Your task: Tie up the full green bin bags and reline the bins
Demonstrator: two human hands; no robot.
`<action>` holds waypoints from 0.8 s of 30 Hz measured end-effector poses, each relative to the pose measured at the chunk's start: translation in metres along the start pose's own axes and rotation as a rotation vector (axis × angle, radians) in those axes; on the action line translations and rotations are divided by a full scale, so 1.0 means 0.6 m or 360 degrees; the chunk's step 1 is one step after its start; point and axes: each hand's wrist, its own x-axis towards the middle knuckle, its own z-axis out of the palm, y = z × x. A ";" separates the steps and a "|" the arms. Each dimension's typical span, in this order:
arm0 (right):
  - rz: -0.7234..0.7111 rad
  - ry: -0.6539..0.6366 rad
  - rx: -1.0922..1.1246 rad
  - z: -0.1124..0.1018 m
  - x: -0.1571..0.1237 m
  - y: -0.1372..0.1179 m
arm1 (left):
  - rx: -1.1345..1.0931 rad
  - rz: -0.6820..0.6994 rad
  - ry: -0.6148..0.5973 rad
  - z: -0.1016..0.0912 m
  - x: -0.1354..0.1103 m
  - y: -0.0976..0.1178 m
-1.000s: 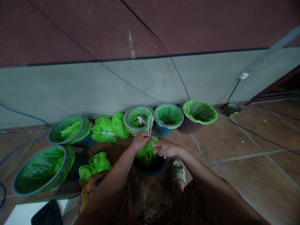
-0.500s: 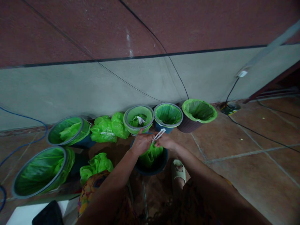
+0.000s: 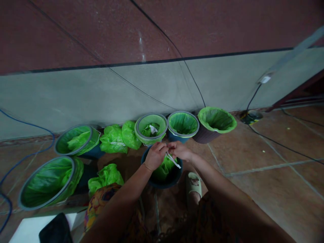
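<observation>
Over a dark blue bin (image 3: pixel 165 184) in front of me, my left hand (image 3: pixel 155 156) and my right hand (image 3: pixel 181 150) meet with fingers pinched together. Both work at the white drawstring (image 3: pixel 173 160) of a green garbage bag (image 3: pixel 163 170), whose gathered top rises inside this bin. A loose end of the drawstring hangs down to the right, below my right fingers. My fingertips partly hide where the drawstring is gripped.
Along the wall stand lined bins: one with white scrap (image 3: pixel 151 125), a blue one (image 3: pixel 183 123) and a brown one (image 3: pixel 209 135). Tied green bags (image 3: pixel 113 139), a loose green bag (image 3: pixel 106 179) and two more lined bins (image 3: pixel 72 140) are at left. A black cable (image 3: pixel 280 141) crosses the floor.
The drawstring loop that stuck up between my hands now hangs down to the right. My fingers have come closer together, and the view has shifted slightly.
</observation>
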 end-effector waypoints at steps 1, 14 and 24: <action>-0.0006 0.0029 -0.0109 -0.001 -0.001 -0.002 | -0.0028 -0.0021 0.0015 0.000 0.000 0.000; -0.0246 0.0280 -0.1049 -0.041 -0.014 -0.016 | -0.0329 -0.0538 -0.0176 -0.016 0.007 -0.015; 0.0095 0.0103 -0.1053 -0.061 -0.030 -0.040 | -0.1015 -0.1625 -0.0287 -0.027 0.023 -0.040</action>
